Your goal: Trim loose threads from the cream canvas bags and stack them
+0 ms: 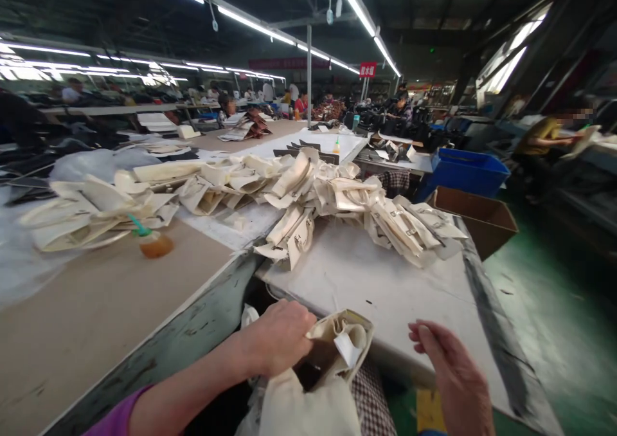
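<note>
My left hand (277,336) is closed on the edge of a cream fabric-and-leather piece (337,352) held low at the table's near edge. A small white tab sticks out of that piece. My right hand (450,365) hovers just right of it, fingers loosely curled and apart, holding nothing. A long heap of similar cream pieces (299,195) lies across the work table (385,281) beyond my hands.
A small glue bottle with a green nozzle (152,240) lies on the brown board at left. An open cardboard box (475,217) and a blue crate (465,172) stand right of the table. Other workers sit at benches behind and at right. Green floor runs along the right.
</note>
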Demonstrator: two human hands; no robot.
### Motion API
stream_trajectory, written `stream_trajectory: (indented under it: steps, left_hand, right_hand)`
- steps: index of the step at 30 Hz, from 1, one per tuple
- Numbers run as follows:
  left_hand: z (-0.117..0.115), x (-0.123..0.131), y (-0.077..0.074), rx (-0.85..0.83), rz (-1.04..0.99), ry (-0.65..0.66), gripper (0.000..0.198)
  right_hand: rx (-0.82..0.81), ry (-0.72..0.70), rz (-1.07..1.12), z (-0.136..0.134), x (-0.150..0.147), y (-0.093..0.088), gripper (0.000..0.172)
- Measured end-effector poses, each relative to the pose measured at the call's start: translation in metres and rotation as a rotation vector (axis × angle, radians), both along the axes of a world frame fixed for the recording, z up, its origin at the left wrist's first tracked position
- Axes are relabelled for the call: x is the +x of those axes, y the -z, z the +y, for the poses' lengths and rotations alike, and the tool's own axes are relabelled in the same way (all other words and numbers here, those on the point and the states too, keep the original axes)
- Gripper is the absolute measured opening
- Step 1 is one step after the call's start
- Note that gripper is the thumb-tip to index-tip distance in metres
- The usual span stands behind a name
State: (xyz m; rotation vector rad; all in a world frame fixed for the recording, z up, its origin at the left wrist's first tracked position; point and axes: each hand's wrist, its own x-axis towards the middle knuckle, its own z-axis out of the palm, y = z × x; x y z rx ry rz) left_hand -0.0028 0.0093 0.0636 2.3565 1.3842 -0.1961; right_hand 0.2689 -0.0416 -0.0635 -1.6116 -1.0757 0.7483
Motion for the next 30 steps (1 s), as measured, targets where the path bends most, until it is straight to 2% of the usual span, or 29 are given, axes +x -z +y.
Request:
stream_trajectory:
  steps: [1,3,5,8,11,15,18,22,25,30]
  left_hand:
    - [0.001,0.006,0.008,-0.002,0.026,0.046,0.023]
    - [0.003,0.014,0.02,0.022,0.051,0.129,0.026]
    - [0.004,0.019,0.023,0.026,0.038,0.169,0.027]
    - [0.004,0.021,0.014,-0.001,0.006,0.185,0.025]
    - [0.004,0.022,0.009,-0.02,-0.027,0.188,0.024]
    - [0.004,0.027,0.018,-0.019,-0.021,0.173,0.023]
    - [0.007,0.028,0.025,-0.044,-0.027,0.109,0.02]
    - [0.012,0.022,0.027,-0.109,-0.07,0.055,0.017]
    - [0.013,0.017,0.03,-0.109,-0.075,0.051,0.016]
    - [0.013,0.016,0.035,-0.09,-0.064,0.069,0.019]
  right_hand:
    - [0.088,-0.059,-0.118,-0.002,-0.005,-0.014,0.03]
    - [0.224,-0.276,-0.327,-0.005,-0.021,-0.035,0.018]
    - [0.275,-0.391,-0.494,-0.005,-0.039,-0.046,0.009]
    - [0.254,-0.392,-0.619,-0.003,-0.054,-0.052,0.007]
    - [0.201,-0.401,-0.688,0.0,-0.052,-0.055,0.007]
    - [0.126,-0.482,-0.737,0.001,-0.044,-0.055,0.013]
    - [0.144,-0.438,-0.683,-0.002,-0.045,-0.045,0.014]
    - [0.223,-0.268,-0.517,-0.008,-0.055,-0.027,0.019]
    - [0.245,-0.163,-0.461,-0.009,-0.062,-0.02,0.02]
    - [0.186,-0.201,-0.411,-0.004,-0.062,-0.024,0.016]
